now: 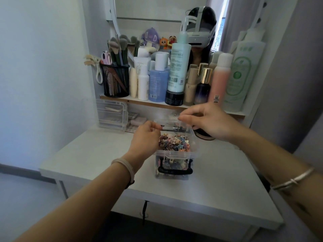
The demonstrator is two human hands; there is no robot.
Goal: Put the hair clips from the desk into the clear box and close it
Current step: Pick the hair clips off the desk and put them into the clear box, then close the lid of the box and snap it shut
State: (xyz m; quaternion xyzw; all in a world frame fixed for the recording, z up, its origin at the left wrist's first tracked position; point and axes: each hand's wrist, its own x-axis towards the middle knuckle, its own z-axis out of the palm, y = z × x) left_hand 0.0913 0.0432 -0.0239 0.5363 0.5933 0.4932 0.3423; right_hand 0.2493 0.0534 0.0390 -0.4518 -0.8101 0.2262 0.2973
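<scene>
We are looking at a dressing table in a home. A round mirror [157, 11] fills the top centre of the frame, and below it a narrow shelf [148, 103] is crowded with lotion and skincare bottles [179, 67]. At the left of the shelf a black mesh cup [116, 81] holds makeup brushes [120, 44], and small plush toys [151, 38] sit behind. At the centre, a clear box [176, 153] of coloured hair clips [174, 142] stands on the white desk [87, 154].

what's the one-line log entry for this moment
box: on desk, full of clips | lid: up, not shut | left hand: holds lid | right hand: pinches lid
</scene>
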